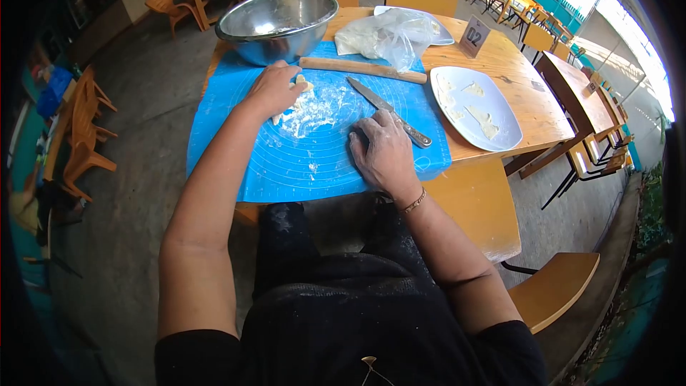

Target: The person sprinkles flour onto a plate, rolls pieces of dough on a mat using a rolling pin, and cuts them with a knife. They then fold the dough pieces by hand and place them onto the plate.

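Note:
My left hand [274, 91] reaches to the far left part of the blue silicone baking mat [221, 118], its fingers closed around a small piece of dough [304, 84]. Loose white flour [314, 111] is scattered beside it. My right hand [384, 149], dusted with flour, rests on the right side of the mat, its thumb apart from its loosely bent fingers. Just beyond its fingertips lies a knife [389, 113], handle toward the right. A wooden rolling pin [363, 69] lies across the far part of the mat.
A large steel bowl [279, 25] stands at the back left. A clear plastic bag [389, 32] lies partly over a white plate [439, 34] at the back. Another white plate [477, 109] with dough scraps is at right, near a number sign [474, 36].

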Demonstrator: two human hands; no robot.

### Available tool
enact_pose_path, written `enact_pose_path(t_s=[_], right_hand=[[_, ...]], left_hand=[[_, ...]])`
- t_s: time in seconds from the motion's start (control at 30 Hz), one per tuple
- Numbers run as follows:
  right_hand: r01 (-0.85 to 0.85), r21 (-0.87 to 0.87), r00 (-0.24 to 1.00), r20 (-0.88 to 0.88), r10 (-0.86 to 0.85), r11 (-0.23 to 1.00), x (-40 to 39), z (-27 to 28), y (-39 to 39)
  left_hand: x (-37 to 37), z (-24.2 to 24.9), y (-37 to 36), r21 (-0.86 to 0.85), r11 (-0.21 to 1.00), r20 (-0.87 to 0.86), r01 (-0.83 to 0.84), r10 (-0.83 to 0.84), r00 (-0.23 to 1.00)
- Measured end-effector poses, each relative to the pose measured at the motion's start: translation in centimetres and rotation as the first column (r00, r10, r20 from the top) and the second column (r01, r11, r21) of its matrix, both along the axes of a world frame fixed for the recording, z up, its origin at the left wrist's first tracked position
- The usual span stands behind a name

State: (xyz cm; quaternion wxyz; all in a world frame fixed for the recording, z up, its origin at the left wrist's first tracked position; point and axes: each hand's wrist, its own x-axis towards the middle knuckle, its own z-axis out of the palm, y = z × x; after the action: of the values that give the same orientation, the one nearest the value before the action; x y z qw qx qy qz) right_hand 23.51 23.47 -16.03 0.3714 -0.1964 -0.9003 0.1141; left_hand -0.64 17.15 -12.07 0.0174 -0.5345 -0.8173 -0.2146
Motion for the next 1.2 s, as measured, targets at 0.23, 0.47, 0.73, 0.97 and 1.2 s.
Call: enact_pose_path(t_s=[0.23,0.47,0.73,0.97,1.2], right_hand=[[-0.011,-0.012,1.000,-0.020,0.011,1.000,0.2,0.1,0.0],[0.001,-0.012,1.000,-0.022,-0.001,1.000,0.2,0.0,-0.1],[0.006,-0.026,0.999,-0.036,-0.007,1.000,0.3,-0.2,0.0],[-0.013,-0.078,0.998,-0.056,0.008,0.997,0.4,-0.4,0.3],[0.009,-0.051,0.992,-0.127,-0.016,0.999,-1.4,4.0,4.7]], left_hand=[[0.0,0.5,1.7,-0.121,0.992,0.032,-0.022,0.026,0.999],[1.7,0.4,1.4,-0.096,0.995,-0.271,0.016,-0.042,0.962],[2.1,1.5,2.0,0.124,0.992,-0.140,0.032,-0.014,0.990],[6.3,2.9,-2.6,0.276,0.961,0.237,0.031,-0.099,0.966],[9.5,-1.0,-5.8,0.276,0.959,0.485,0.066,-0.198,0.852]])
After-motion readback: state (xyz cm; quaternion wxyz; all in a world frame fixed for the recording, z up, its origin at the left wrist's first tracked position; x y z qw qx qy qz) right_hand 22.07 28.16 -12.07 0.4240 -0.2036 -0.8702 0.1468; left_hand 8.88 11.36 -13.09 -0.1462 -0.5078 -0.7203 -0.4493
